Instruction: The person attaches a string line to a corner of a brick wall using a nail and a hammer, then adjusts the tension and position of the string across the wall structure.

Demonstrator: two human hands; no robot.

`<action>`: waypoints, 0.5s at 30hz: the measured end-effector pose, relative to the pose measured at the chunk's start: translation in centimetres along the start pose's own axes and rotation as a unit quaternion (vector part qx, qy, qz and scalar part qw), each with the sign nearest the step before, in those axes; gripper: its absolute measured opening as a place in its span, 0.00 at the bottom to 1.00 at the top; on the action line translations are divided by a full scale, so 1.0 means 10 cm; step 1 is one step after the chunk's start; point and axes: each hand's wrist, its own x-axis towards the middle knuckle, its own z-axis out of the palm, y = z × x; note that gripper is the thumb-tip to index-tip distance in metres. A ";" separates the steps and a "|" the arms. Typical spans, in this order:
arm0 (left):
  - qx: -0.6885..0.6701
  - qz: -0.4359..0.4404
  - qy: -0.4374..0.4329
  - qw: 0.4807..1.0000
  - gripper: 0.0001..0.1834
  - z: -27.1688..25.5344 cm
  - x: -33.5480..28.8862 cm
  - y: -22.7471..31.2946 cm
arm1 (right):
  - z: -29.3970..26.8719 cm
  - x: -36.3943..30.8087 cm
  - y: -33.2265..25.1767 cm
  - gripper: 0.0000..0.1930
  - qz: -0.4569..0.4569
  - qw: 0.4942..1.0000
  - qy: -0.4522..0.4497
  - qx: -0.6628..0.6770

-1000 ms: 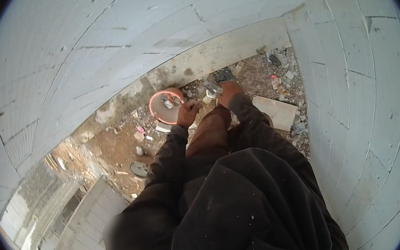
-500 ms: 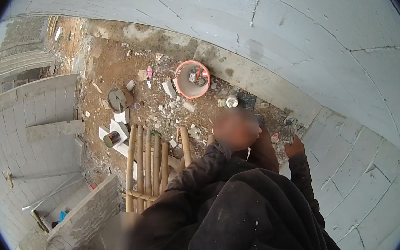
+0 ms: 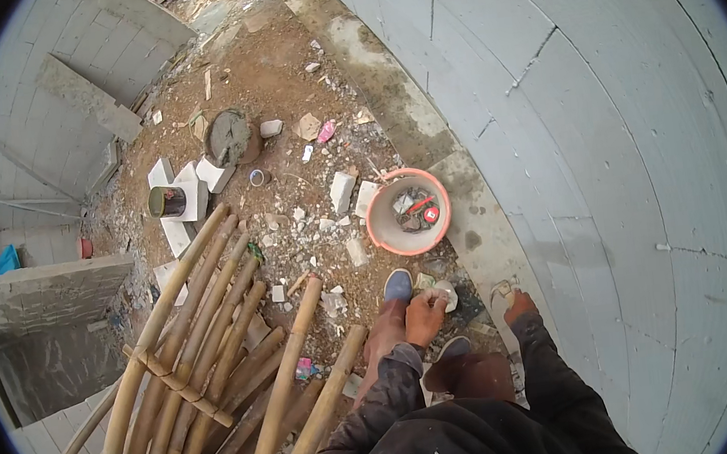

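The round container (image 3: 448,296) is whitish, the bucket (image 3: 409,237) orange-rimmed, the bamboo poles (image 3: 201,346) tan.

Through my feed I get soft, even light like overcast daylight, bright on the pale wall (image 3: 590,145) to the right of the right hand (image 3: 521,306), with only faint shadows, while the dark sleeves (image 3: 567,396) just behind both hands lose most detail. The bucket (image 3: 409,240) ahead of the left hand (image 3: 425,320) looks fairly crisp to me, but fisheye distortion bows the bamboo poles (image 3: 219,366) to that hand's left, and black, blue-fringed corners close the view.
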 end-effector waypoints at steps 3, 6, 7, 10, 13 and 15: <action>0.178 0.052 -0.125 0.975 0.11 -0.16 0.14 0.33 | 0.17 0.88 -0.21 0.30 0.021 0.994 -0.013 -0.104; 0.184 0.117 -0.121 0.968 0.11 -0.35 0.25 0.27 | 0.15 1.67 -0.99 0.28 0.025 0.988 0.100 -0.116; 0.255 0.074 -0.176 0.948 0.14 -0.40 0.26 0.40 | 0.06 1.99 -1.28 0.27 -0.014 0.987 0.143 -0.068; 0.310 0.068 -0.209 0.925 0.17 -0.53 0.24 0.35 | -0.07 2.72 -2.45 0.32 -0.100 0.975 0.199 0.020; 0.296 0.100 -0.220 0.924 0.21 -0.76 0.30 0.41 | 0.15 3.09 -3.55 0.36 -0.137 0.983 0.124 0.013; 0.302 0.157 -0.164 0.926 0.23 -0.84 0.34 0.33 | 0.47 3.42 -3.89 0.38 -0.146 0.982 0.121 -0.009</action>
